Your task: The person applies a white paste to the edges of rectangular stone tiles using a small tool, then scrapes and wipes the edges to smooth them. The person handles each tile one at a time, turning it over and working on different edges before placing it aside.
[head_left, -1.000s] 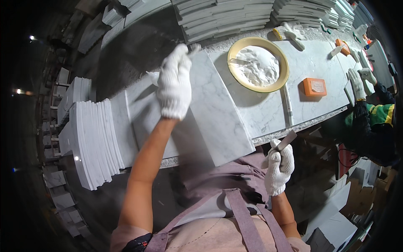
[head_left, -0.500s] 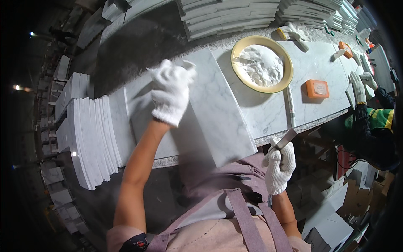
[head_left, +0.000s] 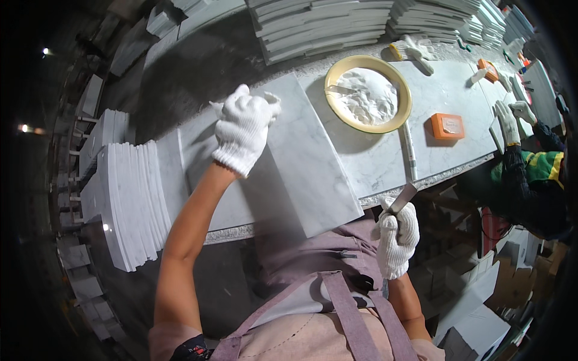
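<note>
Light: a white lamp (head_left: 46, 52) and a warmer lamp (head_left: 25, 128) shone at the far left, surrounded by near-darkness.
Workbench (head_left: 232, 233): it ran across the middle of the room, its front edge rough and pale.
Floor (head_left: 223, 283): it looked dark grey below the bench.
Rack (head_left: 77, 144): it stood along the dim left side, its details blurred.
Behind the bench: a tall stack of pale slabs (head_left: 322, 30) rose in uneven layers.
Lower right: brown cardboard boxes (head_left: 512, 280) sat near white panels (head_left: 481, 328), set at various angles.
</note>
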### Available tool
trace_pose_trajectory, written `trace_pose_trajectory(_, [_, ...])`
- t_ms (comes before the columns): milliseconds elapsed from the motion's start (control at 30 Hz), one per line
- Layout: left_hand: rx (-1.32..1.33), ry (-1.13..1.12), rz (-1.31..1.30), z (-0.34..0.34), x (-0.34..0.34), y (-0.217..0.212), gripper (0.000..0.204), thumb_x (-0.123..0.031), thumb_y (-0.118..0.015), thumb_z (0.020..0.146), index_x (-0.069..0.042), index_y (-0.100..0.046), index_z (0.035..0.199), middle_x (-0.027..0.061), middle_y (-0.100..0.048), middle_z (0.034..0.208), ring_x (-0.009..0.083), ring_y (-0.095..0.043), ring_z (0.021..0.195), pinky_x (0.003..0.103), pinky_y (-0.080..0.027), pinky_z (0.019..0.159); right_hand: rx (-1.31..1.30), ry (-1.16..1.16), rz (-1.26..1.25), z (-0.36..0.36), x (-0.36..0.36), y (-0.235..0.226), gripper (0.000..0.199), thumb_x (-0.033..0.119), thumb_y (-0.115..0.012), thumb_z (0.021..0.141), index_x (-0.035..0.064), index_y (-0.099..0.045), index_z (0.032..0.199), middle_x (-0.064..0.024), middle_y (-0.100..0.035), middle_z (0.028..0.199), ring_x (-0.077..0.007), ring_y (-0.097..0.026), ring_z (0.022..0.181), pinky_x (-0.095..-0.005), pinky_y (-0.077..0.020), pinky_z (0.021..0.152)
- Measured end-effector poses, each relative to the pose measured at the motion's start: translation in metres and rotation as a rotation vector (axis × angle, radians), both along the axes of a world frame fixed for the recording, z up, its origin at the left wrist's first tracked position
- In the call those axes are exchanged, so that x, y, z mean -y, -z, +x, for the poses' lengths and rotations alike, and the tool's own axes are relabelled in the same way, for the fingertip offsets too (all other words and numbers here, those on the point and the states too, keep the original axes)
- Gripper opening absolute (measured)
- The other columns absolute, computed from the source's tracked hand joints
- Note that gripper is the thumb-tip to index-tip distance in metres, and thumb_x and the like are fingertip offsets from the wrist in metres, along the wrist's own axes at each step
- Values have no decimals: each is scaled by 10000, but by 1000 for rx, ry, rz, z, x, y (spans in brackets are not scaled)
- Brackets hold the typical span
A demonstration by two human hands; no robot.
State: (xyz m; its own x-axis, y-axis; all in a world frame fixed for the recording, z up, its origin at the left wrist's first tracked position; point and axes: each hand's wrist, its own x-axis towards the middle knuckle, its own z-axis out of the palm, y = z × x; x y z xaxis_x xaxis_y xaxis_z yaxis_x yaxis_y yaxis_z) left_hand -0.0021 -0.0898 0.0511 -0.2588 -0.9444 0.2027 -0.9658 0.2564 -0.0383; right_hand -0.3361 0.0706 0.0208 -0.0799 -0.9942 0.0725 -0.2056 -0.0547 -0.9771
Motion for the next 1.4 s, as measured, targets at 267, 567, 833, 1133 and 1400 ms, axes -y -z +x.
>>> trace_pose_trajectory(267, [-445, -66, -1, 6, -2, 0, 271, -38, -780, 796, -163, -769, 1037, 28, -711, 919, 254, -661, 998, 412, -493, 924, 105, 34, 25, -5, -4, 0, 239, 149, -622, 1059, 11, -721, 1227, -45, -575, 980, -103, -554, 737, -272, -471, 642])
trace_pose_trajectory(567, [17, 287, -260, 7, 3, 9, 201, -90, -731, 851, -146, -749, 1044, 98, -659, 1002, 342, -615, 1003, 486, -496, 907, 109, -10, -280, 4, 15, 1, 174, 68, -653, 1045, 8, -691, 1204, -51, -618, 946, -106, -611, 755, -265, -501, 637])
trace_pose_trajectory(833, [-4, 126, -73, 7, 15, 3, 112, -23, -695, 754, -86, -694, 847, 96, -638, 804, 331, -588, 841, 482, -482, 757, 126, -15, -179, 6, 15, 5, 254, 83, -721, 1018, 17, -701, 1262, -58, -629, 956, -85, -625, 672, -253, -516, 603])
trace_pose_trajectory(1133, [-37, 282, -68, 1, -5, -17, 130, -57, -674, 821, -79, -711, 943, 96, -690, 923, 317, -629, 906, 455, -514, 801, 423, -39, -53, 2, -2, -13, 218, 72, -651, 1056, 5, -680, 1261, -41, -615, 992, -92, -607, 728, -236, -523, 620])
trace_pose_trajectory(1400, [-528, -72, 92, 22, -2, -24, 185, 0, -728, 914, -42, -794, 1082, 73, -758, 1035, 217, -695, 1049, 347, -568, 932, 173, 48, -53, -2, -2, -4, 343, 266, -622, 1097, -44, -682, 1232, 4, -533, 880, -41, -507, 590, -221, -413, 528])
